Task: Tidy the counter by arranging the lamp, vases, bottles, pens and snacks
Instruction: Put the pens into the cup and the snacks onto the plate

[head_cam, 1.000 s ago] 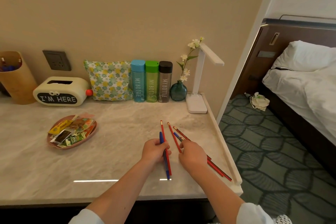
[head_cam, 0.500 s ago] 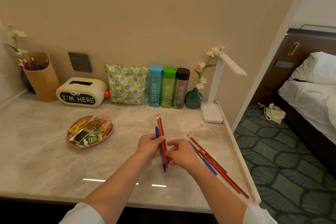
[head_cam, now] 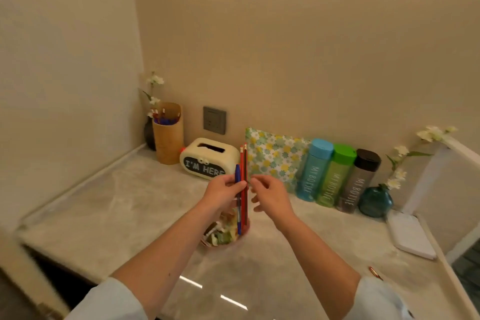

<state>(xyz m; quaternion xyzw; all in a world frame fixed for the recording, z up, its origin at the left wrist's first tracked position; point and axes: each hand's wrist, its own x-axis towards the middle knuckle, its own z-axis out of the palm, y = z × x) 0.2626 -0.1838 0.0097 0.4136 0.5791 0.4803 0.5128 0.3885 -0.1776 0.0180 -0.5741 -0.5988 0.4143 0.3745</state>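
Bundle of pens (head_cam: 243, 179), one blue and the rest red, is gripped upright in the left hand (head_cam: 223, 193), fingers and thumb curled round it, above the snack dish (head_cam: 220, 238) mid worktop (head_cam: 104, 210). The right hand (head_cam: 271, 196) is held just beside it, fingers loosely spread, nothing in it. Bundle likely best kept squared and lowered straight into the cup (head_cam: 168, 140) at the back left corner, so the dark vase (head_cam: 149, 135) just beside it is not knocked; one pen (head_cam: 374, 272) lies near the front right edge.
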